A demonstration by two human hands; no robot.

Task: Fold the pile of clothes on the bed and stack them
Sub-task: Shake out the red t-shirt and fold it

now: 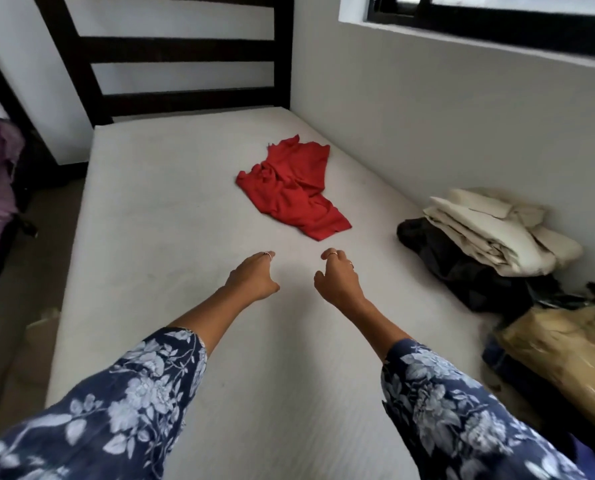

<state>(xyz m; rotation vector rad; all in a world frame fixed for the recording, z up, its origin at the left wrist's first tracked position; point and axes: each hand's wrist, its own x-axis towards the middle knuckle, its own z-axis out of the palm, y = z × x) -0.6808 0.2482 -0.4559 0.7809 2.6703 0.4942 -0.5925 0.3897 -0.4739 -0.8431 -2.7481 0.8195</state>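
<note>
Reached with left hand (252, 273) and right hand (337, 277) — both loosely curled, empty — toward crumpled red garment (291, 188) mid-mattress (157, 237); risked grabbing bunched layers, folding crooked.

My sleeves (126, 403) are navy blue, printed with pale blue-white flowers and leaves, and end partway along my forearms. Thin rings circle fingers on my left hand (252, 277) and right hand (337, 277).

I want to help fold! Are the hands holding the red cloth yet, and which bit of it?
Nothing is held. The left hand and right hand hover short of the red cloth.
</note>
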